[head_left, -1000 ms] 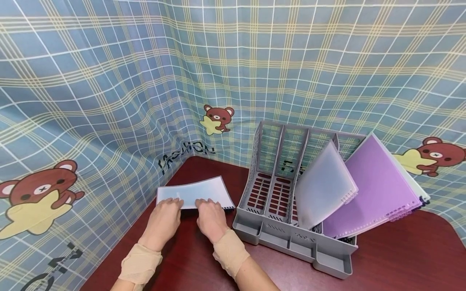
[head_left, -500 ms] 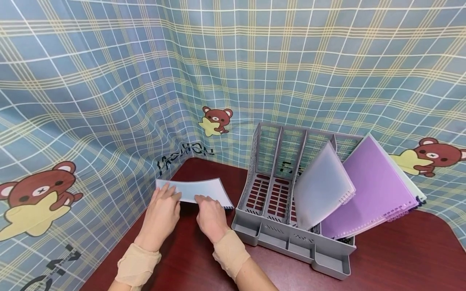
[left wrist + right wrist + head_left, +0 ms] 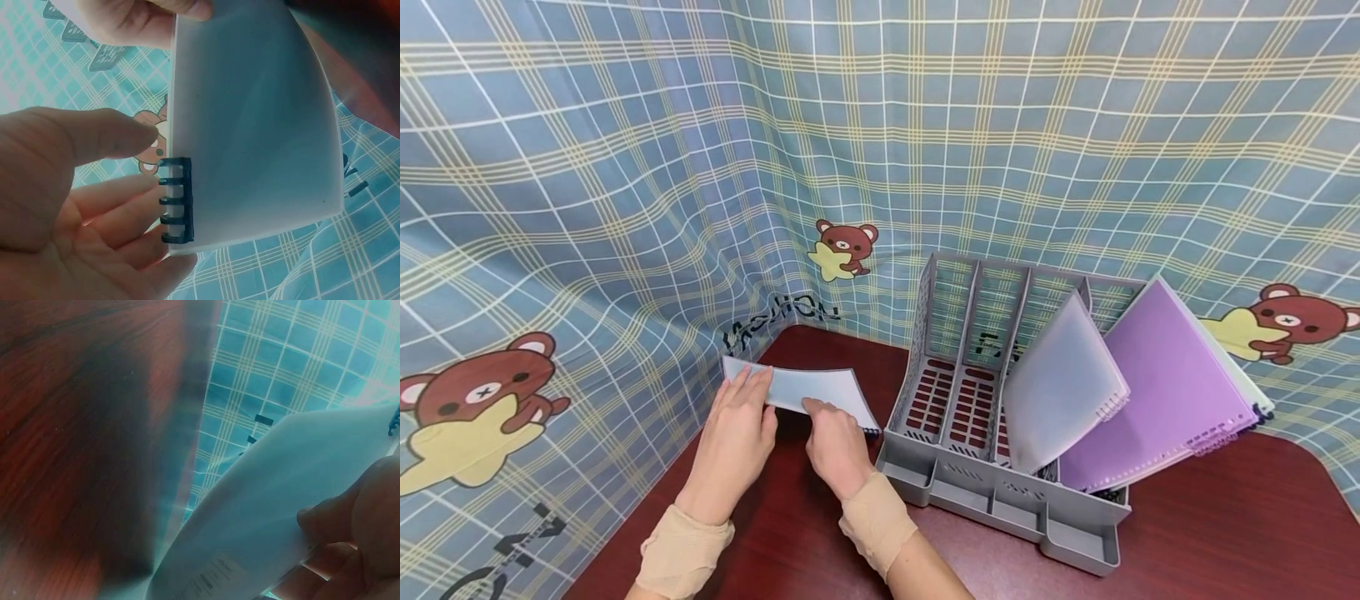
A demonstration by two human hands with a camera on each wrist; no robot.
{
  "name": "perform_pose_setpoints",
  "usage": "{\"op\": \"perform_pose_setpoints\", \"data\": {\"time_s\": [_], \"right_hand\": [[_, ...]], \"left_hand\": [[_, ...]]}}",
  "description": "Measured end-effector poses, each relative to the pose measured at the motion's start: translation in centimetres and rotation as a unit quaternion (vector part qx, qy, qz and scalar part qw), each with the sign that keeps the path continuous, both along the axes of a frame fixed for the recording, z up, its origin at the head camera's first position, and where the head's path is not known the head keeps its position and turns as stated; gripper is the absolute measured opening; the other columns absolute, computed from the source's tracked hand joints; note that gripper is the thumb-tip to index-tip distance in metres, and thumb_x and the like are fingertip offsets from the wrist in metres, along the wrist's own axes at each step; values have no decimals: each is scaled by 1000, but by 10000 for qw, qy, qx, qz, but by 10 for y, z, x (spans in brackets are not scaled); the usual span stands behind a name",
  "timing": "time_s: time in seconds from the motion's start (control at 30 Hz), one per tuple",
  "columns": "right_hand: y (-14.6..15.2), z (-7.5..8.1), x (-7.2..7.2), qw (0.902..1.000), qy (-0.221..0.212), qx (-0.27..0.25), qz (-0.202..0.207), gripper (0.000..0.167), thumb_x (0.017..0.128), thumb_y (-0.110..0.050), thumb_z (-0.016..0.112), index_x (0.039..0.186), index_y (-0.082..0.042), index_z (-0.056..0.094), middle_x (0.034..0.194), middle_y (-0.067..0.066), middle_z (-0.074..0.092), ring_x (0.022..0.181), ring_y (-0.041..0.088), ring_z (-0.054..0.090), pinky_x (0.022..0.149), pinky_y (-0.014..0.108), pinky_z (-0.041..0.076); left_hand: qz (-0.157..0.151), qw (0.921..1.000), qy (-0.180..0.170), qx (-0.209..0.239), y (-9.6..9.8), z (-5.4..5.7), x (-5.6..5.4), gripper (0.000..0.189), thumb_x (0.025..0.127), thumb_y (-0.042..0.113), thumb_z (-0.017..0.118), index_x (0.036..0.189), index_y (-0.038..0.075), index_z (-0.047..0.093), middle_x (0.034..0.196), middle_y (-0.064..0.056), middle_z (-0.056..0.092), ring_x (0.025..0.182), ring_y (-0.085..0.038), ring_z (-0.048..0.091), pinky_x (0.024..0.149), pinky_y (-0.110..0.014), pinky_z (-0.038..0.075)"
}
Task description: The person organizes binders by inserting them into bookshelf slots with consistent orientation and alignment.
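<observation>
A ring-bound notebook [image 3: 820, 389] with a pale translucent cover is tilted up off the table at the left, bowed slightly. My right hand [image 3: 838, 446] pinches its near edge; in the right wrist view the thumb [image 3: 331, 519] presses on the cover, with fingers behind. My left hand [image 3: 737, 433] lies over the notebook's left end. In the left wrist view its thumb [image 3: 112, 134] stands apart from the edge, and its loosely spread fingers are beside the dark binding rings [image 3: 178, 200]. A barcode label [image 3: 215, 575] shows on the cover.
Right of my hands stands a grey file organizer [image 3: 962, 471] with upright slots and front trays. A translucent notebook [image 3: 1060, 392] and a purple notebook [image 3: 1157, 400] lean in its right slots. Plaid cloth [image 3: 880, 150] hangs behind the dark red table [image 3: 820, 533].
My left hand has slid forward from the notebook's near edge onto its left end, fingers straightening. The notebook's near edge has risen slightly at the left. My right hand keeps its hold.
</observation>
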State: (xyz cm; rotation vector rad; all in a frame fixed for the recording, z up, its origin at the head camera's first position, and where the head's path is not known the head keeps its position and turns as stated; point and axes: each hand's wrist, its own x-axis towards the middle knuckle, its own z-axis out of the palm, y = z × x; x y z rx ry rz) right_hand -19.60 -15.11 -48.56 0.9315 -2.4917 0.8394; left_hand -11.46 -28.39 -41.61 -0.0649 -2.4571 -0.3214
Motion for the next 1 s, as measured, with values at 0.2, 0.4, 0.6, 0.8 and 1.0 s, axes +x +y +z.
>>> {"op": "perform_pose_setpoints", "data": {"time_s": [0.2,0.4,0.6,0.8,1.0], "right_hand": [[3,1,-2,9999,5,-127,19,40,92,4,62,128,-11,72,116,5,77,101,23,74,79,36,60],[7,5,-3,9994,-203,-284,54,37,100,-1,58,132,-13,70,122,5,75,102,25,75,78,38,61],[10,10,-4,9986,-200,-481,95,38,101,-1,55,135,-13,69,122,6,76,103,24,74,82,37,60],[15,17,-6,9947,-232,-1005,0,38,102,-2,56,137,-15,67,117,11,76,97,28,76,77,44,61],[18,23,-6,9874,-78,-1579,-11,39,102,-2,57,136,-19,66,110,9,78,95,26,76,77,42,61]], "left_hand": [[-29,9988,448,180,5,5,1,64,85,-2,77,144,-10,53,146,-27,56,140,-46,48,114,-64,33],[150,9955,843,396,12,14,1,76,83,6,80,150,-8,47,153,-27,48,148,-43,38,117,-65,28],[236,9941,910,540,17,20,1,79,84,12,81,151,-8,45,157,-27,43,149,-43,36,120,-60,27],[432,9930,748,802,22,25,2,82,88,21,81,155,-5,41,160,-28,39,147,-50,35,117,-65,28],[577,9919,480,1027,25,27,2,87,89,27,80,157,-4,37,163,-27,33,150,-49,31,116,-70,25]]}}
